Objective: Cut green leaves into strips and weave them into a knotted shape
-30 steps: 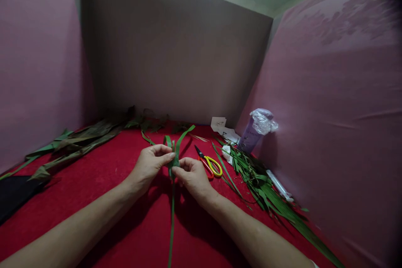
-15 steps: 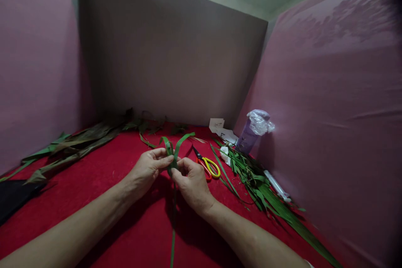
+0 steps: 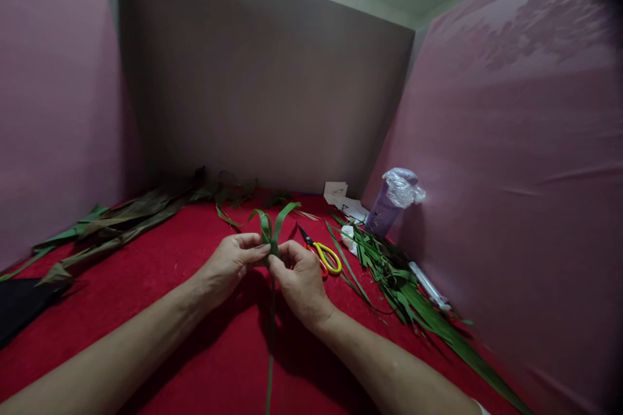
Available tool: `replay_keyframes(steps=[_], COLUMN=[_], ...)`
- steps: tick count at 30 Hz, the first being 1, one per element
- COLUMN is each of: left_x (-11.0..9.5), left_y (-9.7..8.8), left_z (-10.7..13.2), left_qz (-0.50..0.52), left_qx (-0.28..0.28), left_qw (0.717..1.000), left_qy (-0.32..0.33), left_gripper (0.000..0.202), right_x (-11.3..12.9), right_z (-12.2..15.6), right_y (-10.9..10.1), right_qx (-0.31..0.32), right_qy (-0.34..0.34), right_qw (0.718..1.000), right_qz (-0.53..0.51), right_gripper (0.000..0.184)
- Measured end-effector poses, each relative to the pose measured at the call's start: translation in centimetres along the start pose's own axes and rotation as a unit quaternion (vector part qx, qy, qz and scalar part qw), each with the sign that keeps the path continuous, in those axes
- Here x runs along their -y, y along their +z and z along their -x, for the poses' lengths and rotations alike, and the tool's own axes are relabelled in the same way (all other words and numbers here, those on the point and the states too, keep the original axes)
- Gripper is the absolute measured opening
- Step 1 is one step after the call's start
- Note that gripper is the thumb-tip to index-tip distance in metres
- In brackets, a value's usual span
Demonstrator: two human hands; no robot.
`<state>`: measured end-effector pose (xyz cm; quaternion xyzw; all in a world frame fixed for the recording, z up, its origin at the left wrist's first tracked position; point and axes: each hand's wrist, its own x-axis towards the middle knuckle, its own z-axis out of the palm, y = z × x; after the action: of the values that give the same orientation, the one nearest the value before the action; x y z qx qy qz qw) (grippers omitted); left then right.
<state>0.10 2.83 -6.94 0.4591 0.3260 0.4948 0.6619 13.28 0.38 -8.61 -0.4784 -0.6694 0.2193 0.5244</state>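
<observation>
Between my two hands is a bundle of green leaf strips point(image 3: 278, 227), its curled ends standing up above my fingers. My left hand point(image 3: 239, 258) pinches it from the left with thumb and forefinger. From the right, my right hand point(image 3: 299, 279) grips its lower part, fingertips close to the left thumb. One long narrow strip hangs from the bundle down toward the bottom edge of the view. The part inside my fingers is hidden. Just right of my right hand lie scissors point(image 3: 327, 258) with one yellow and one red handle, partly covered by that hand.
Green leaves point(image 3: 403, 292) are heaped on the red cloth point(image 3: 160, 298) at right, beside a purple container point(image 3: 387, 211) topped with clear plastic. Papers point(image 3: 350, 207) lie at the back. Dry brownish leaves point(image 3: 121, 220) and a black item point(image 3: 29, 305) are at left.
The leaf bundle has shifted slightly right between my fingers, and its upper ends spread a little differently. Both hands keep their pinch; the things around them stay put.
</observation>
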Motion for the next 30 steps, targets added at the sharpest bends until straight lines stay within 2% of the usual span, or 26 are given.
replay_keyframes(steps=[8,14,18,22,26,30], left_x=[0.1,0.0,0.0,0.0,0.1,0.5], left_y=[-0.2,-0.2,0.0,0.2,0.1,-0.2], left_z=[-0.2,-0.4,-0.4,-0.3,-0.4,-0.6], left_qz=[0.005,0.012,0.006,0.005,0.0,-0.019], left_qx=[-0.009,-0.076,-0.092,-0.11,-0.106,-0.091], left_qw=[1.0,0.996,0.995,0.993,0.993,0.993], left_qy=[0.022,0.034,0.034,0.039,0.044,0.067], left_gripper=[0.009,0.016,0.018,0.019,0.019,0.018], right_x=[-0.1,-0.6,-0.8,-0.9,-1.1,-1.2], right_z=[-0.1,0.0,-0.1,-0.4,-0.6,-0.6], right_y=[-0.1,0.3,0.4,0.5,0.5,0.5], right_qx=[0.012,0.009,0.024,0.049,0.07,0.075], right_qy=[0.022,0.064,0.078,0.124,0.161,0.171], right_qw=[1.0,0.998,0.996,0.988,0.974,0.969], right_qz=[-0.001,0.023,-0.022,-0.081,-0.142,-0.159], right_gripper=[0.01,0.021,0.024,0.027,0.028,0.029])
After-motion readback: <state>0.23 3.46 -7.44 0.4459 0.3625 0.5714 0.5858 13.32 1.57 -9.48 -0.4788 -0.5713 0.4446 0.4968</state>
